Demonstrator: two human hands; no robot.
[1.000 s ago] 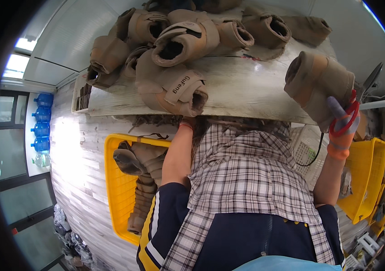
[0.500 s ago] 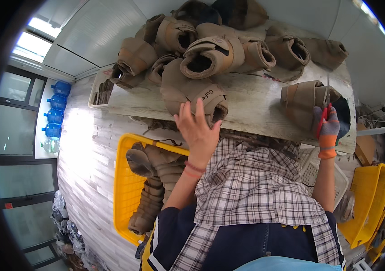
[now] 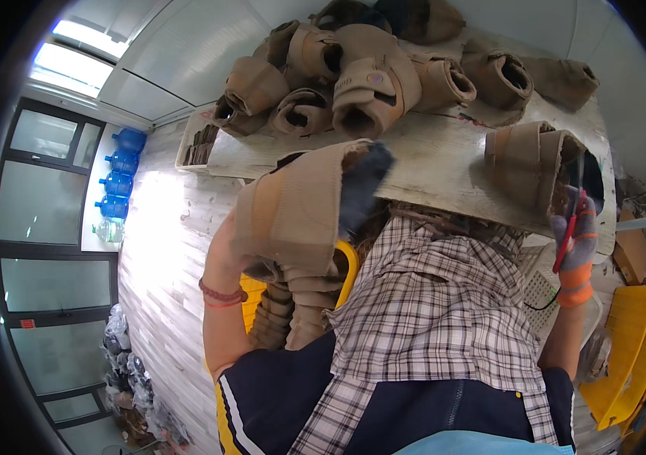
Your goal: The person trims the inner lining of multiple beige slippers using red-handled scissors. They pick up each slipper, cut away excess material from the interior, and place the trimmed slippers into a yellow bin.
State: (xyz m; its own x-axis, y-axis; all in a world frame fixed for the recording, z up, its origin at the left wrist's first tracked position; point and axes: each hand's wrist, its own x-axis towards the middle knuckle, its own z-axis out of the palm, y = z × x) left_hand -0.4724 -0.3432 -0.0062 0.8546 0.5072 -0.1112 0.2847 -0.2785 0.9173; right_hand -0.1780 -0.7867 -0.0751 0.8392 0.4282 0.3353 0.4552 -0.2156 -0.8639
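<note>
- A pale wooden table (image 3: 436, 176) is set against light wall panels, with blue water bottles (image 3: 117, 184) lined up at the far left.
- Several brown wraps (image 3: 376, 83) are heaped along the back of the table.
- One lifted wrap (image 3: 285, 205) is held up by the bare left hand (image 3: 224, 244) in front of the table edge; it lies to the right of the palm, its dark lining turned right.
- The left fingers are hidden by the cloth, so how far they are bent cannot be told.
- Below it, more wraps are stacked in a yellow basket (image 3: 350, 274).
- Red-handled scissors (image 3: 567, 241) are gripped in the closed, gloved right hand (image 3: 579, 227), right beside the open end of another wrap (image 3: 516, 161) on the table.
</note>
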